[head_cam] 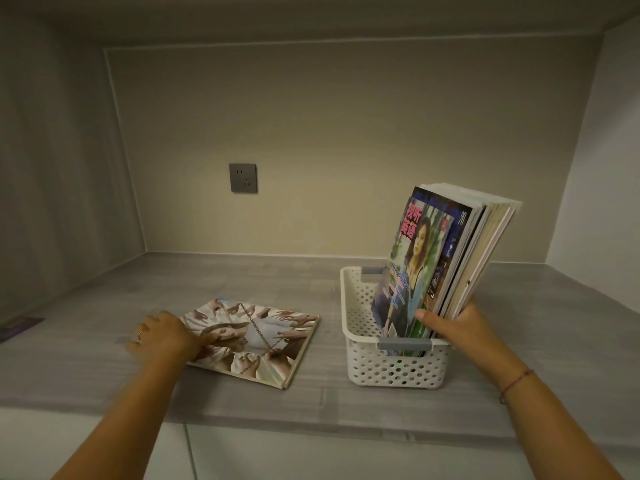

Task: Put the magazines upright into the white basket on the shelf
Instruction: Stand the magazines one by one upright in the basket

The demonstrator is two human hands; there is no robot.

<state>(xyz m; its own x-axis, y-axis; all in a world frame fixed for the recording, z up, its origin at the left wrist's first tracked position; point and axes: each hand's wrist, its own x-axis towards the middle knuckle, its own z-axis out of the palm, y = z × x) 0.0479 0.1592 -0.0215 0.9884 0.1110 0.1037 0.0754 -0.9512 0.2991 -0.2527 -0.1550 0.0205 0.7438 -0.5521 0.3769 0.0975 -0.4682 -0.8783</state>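
At four o'clock, upright magazines [446,251] stand in the white basket [391,368], tilted right, the right hand [453,323] closed around their lower edge. At eight o'clock, the left hand [166,336] presses fingers onto a flat magazine [256,341] on the shelf [104,375].

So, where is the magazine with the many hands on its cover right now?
In the head view it lies flat on the grey shelf, left of the white basket: the magazine has the left hand resting on its left edge.
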